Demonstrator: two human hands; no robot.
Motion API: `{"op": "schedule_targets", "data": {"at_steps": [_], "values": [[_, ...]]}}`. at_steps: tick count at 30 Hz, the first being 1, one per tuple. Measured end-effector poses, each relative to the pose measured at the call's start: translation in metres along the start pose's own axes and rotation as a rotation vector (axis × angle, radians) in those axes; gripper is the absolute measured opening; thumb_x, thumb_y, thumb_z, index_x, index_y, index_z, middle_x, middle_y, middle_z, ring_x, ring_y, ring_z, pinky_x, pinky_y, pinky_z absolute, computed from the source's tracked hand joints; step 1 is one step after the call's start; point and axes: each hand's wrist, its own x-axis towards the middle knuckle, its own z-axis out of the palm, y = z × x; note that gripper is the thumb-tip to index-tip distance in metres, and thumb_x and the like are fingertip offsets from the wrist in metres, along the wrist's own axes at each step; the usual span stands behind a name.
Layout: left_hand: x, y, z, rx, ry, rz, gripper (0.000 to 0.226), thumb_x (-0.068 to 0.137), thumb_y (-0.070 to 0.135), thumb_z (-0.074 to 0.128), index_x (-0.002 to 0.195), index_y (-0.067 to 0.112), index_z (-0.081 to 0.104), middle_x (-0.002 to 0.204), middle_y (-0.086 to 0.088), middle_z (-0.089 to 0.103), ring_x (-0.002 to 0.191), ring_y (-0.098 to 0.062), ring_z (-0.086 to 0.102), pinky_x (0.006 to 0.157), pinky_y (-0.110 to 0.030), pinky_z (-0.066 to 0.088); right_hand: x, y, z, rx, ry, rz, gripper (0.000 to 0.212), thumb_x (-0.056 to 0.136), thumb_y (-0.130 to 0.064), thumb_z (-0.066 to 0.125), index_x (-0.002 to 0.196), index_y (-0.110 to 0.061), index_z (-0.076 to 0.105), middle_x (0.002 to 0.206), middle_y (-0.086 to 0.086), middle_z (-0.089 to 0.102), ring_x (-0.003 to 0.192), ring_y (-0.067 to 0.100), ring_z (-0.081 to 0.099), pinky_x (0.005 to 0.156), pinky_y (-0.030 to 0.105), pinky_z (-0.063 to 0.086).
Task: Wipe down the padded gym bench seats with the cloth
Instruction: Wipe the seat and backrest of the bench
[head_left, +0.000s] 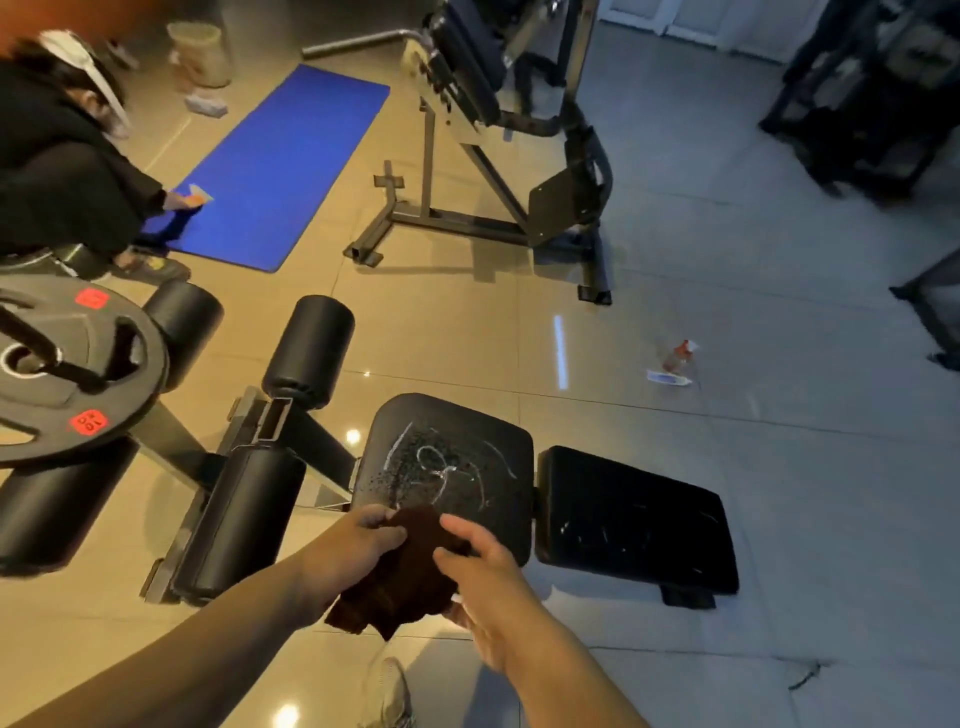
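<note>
Cloth (400, 577) hangs between left hand (353, 545) and right hand (485, 582), each grip pinching it.

We see a glossy tiled floor (727, 291) carrying a long blue exercise mat (280, 161), a metal-framed gym machine (467, 218) and, well apart from both, a clear spray bottle with an orange top (678, 357) lying on its side. The black padded bench seat (452, 457) bears white streaks and droplets. The second black pad (639, 519) just beside it shows fainter streaks.
</note>
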Motion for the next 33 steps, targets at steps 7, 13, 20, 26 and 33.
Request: {"op": "schedule_targets", "data": {"at_steps": [7, 13, 20, 26, 33], "values": [[0.047, -0.023, -0.004, -0.045, 0.099, -0.120, 0.034, 0.104, 0.036, 0.049, 0.112, 0.006, 0.064, 0.092, -0.020, 0.074, 0.084, -0.034, 0.074, 0.081, -0.043, 0.060, 0.063, 0.017, -0.012, -0.026, -0.007, 0.032, 0.031, 0.094, 0.004, 0.064, 0.117, -0.015, 0.069, 0.115, 0.009, 0.069, 0.103, 0.023, 0.069, 0.089, 0.037, 0.060], [0.088, -0.060, 0.033, -0.120, 0.235, -0.161, 0.024, 0.103, 0.025, 0.053, 0.104, 0.007, 0.068, 0.089, -0.017, 0.074, 0.078, -0.031, 0.072, 0.073, -0.042, 0.058, 0.115, 0.041, -0.059, -0.256, -0.012, 0.072, 0.028, 0.097, -0.001, 0.061, 0.107, -0.022, 0.076, 0.110, 0.002, 0.072, 0.105, 0.019, 0.068, 0.093, 0.035, 0.058], [0.162, -0.105, 0.084, -0.291, 0.354, -0.184, 0.022, 0.092, -0.003, 0.057, 0.110, 0.008, 0.066, 0.094, -0.020, 0.074, 0.084, -0.036, 0.072, 0.079, -0.044, 0.058, 0.205, 0.062, -0.105, -0.482, -0.089, -0.063, 0.023, 0.091, -0.012, 0.073, 0.110, -0.024, 0.071, 0.114, 0.002, 0.070, 0.112, 0.018, 0.066, 0.103, 0.039, 0.053], [0.234, -0.142, 0.102, -0.205, 0.560, 0.021, 0.026, 0.093, 0.006, 0.066, 0.106, 0.028, 0.068, 0.091, 0.001, 0.075, 0.080, -0.013, 0.072, 0.067, -0.032, 0.058, 0.287, 0.081, -0.118, -0.659, -0.047, -0.377, 0.032, 0.091, -0.002, 0.070, 0.111, -0.027, 0.068, 0.129, -0.003, 0.053, 0.125, 0.011, 0.050, 0.103, 0.012, 0.041], [0.325, -0.189, 0.102, -0.089, 0.746, 0.259, 0.038, 0.086, 0.003, 0.071, 0.111, 0.031, 0.065, 0.096, 0.018, 0.068, 0.084, 0.007, 0.064, 0.081, -0.023, 0.055, 0.375, 0.123, -0.120, -0.735, 0.050, -0.621, 0.031, 0.097, -0.005, 0.062, 0.122, -0.021, 0.069, 0.137, -0.012, 0.040, 0.127, -0.002, 0.039, 0.101, -0.001, 0.029]]}}
